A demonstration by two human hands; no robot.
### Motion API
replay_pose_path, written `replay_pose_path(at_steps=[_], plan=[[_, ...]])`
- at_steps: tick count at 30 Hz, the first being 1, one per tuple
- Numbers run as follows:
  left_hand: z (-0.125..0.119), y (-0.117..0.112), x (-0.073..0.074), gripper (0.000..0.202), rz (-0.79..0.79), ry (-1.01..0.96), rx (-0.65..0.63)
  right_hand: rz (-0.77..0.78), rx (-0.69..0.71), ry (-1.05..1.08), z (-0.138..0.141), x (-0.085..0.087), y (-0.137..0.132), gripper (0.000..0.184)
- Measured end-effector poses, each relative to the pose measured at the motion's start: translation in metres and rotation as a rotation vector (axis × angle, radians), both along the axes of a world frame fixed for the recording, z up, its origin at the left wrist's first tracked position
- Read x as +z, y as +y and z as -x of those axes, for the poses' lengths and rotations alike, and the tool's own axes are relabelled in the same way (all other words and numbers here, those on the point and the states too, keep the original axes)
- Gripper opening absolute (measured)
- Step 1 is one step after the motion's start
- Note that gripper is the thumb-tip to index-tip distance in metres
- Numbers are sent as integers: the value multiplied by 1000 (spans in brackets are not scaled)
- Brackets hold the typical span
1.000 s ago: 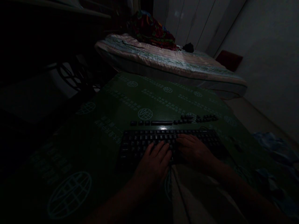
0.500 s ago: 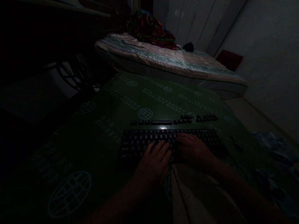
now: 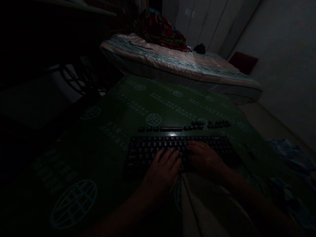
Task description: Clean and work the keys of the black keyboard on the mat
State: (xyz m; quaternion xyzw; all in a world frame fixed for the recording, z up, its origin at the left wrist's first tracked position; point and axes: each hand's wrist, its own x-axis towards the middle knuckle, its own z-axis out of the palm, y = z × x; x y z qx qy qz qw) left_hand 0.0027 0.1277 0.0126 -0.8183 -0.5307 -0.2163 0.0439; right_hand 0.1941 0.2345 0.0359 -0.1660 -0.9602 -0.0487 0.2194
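Keyboard: a black computer keyboard (image 3: 172,144) lay on the green printed tabletop (image 3: 111,164) in front of the wearer, partly covered by 2 bare hands.
Left hand: the left hand (image 3: 164,169) rested palm down over the middle keys, fingers extended and slightly spread, with nothing visibly held.
Right hand: the right hand (image 3: 203,158) curved over keys just beside it, its visible fingers close together; whether they pinched anything underneath could not be told.
Loose keycaps: a row of black keycaps (image 3: 149,129), with 1 long spacebar cap (image 3: 171,128) among them, lay just beyond the keyboard's far edge.
Handling: the keyboard looked light and stiff, probably smooth plastic, best gripped at its 2 short ends; the keycaps seemed tiny, hard and easily scattered, suited to a fingertip pinch on their sides.
Dim room: beyond the tabletop, a mattress (image 3: 172,62) bore a red floral blanket (image 3: 163,33).
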Motion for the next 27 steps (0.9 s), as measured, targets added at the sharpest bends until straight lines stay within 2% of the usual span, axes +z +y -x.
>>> replay_pose_path(at_steps=[7,14,20,27], plan=[[0,-1,0,34,14,12,-1,-17,-53,56,-3,-5,-8,21],[0,-1,-1,33,10,-9,5,-158,-24,94,-10,-20,-16,18],[-1,-1,0,35,14,2,16,-144,-93,94,-11,-25,-25,16],[-1,0,0,33,15,16,5,-139,-56,85,-11,-28,-26,17]])
